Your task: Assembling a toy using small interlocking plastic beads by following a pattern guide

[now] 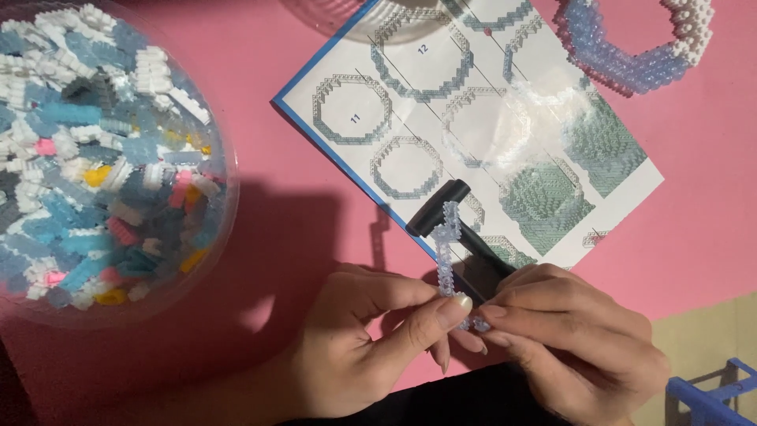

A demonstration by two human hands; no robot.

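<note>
both hands low in the head view, meeting just below the instruction sheet [473, 134]. left hand [371, 339] has thumb and forefinger pinched together on the lower end of a thin strip of clear pale-blue bricks [447, 252]. right hand [576, 339] pinches the same end from the other side, fingertips touching the left ones. the strip runs up from the pinch and crosses the sheet's bottom edge, curling a bit at the top. a small black hammer [453, 225] lies on the sheet's lower corner right behind the strip; its handle passes under the right hand, can't tell if that hand grips it.

round clear tub [225, 170] of loose small bricks (white, blue, pink, yellow) sits left of the sheet, well apart from the hands. a part-built ring of pale-blue and white bricks [631, 47] rests on the pink surface [300, 229] at the sheet's upper right. rim of a second clear container [331, 24] overlaps the sheet's top edge. blue plastic frame [710, 394] sits below-right of the sheet, near the right hand.
</note>
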